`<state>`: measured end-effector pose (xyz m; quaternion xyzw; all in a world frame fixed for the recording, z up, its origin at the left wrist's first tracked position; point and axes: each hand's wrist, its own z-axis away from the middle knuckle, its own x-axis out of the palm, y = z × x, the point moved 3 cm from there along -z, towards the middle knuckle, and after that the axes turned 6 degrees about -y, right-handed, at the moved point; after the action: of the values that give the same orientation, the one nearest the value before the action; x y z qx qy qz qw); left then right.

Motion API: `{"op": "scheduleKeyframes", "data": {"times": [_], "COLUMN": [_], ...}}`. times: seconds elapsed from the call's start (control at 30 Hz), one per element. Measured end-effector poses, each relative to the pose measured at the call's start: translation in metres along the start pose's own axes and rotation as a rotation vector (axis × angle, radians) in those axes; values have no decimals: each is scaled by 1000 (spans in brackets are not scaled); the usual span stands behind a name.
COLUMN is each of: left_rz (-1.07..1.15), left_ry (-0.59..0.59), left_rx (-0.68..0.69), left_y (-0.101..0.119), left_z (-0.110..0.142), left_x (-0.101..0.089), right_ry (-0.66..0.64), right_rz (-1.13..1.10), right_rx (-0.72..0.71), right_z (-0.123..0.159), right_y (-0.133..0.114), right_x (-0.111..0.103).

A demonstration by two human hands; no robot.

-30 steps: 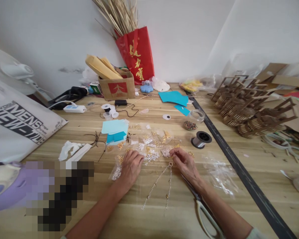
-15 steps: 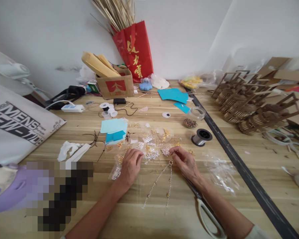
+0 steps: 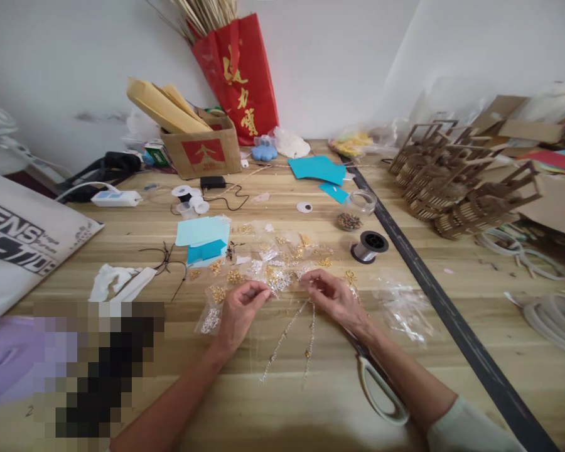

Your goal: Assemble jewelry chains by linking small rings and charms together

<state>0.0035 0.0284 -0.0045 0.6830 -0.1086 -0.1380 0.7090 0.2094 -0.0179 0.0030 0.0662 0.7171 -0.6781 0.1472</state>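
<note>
My left hand (image 3: 242, 311) has thumb and forefinger pinched together at the edge of the small silver beads (image 3: 279, 280); anything between the tips is too small to make out. Bags of gold beads (image 3: 217, 294) and silver rings (image 3: 211, 320) lie by its knuckles. My right hand (image 3: 334, 300) is curled, fingertips drawn together over the pinkish-white beads, and what they hold cannot be made out. Just under it, a thin silver chain (image 3: 282, 336) with small charms hangs down in two strands on the table. Scissors (image 3: 383, 392) lie partly beneath my right forearm.
A wire spool (image 3: 370, 247), a jar of beads (image 3: 349, 221) and clear plastic bags (image 3: 405, 307) lie to the right. Blue cards (image 3: 202, 232) are left of the beads. Wooden baskets (image 3: 475, 188) stand at far right, a cardboard box (image 3: 207, 150) at the back.
The view has shifted, so the table contents sit further left and higher. My left fingertips have come together in a pinch beside the silver beads. My right hand has moved over the chain's top.
</note>
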Motion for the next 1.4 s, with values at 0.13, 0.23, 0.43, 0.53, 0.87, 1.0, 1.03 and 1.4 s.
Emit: {"op": "scheduleKeyframes", "data": {"times": [0.13,0.23,0.43,0.53,0.87,1.0,1.03,1.4], "left_rz": [-6,-12,-5,7,10,34,32,68], "left_ry": [-93,-122,-138,-137,-98,-164,-184,-289], "left_rx": [-38,-35,-42,-45,23,1,-11,-178], "left_y": [3,4,6,6,6,6,7,11], "left_z": [13,19,22,23,22,22,22,28], "left_x": [14,19,21,21,19,21,21,22], "right_ry": [-176,-258,-259,-269,-273,-305,-311,-358], "right_rz": [-15,-74,-116,-79,360,522,538,436], "right_rx": [54,50,74,72,-167,-252,-256,-205], "right_z": [5,8,8,7,7,7,8,10], "right_y": [-14,-23,-23,-23,-38,-42,-43,-52], "right_x": [9,17,24,23,19,20,19,16]}}
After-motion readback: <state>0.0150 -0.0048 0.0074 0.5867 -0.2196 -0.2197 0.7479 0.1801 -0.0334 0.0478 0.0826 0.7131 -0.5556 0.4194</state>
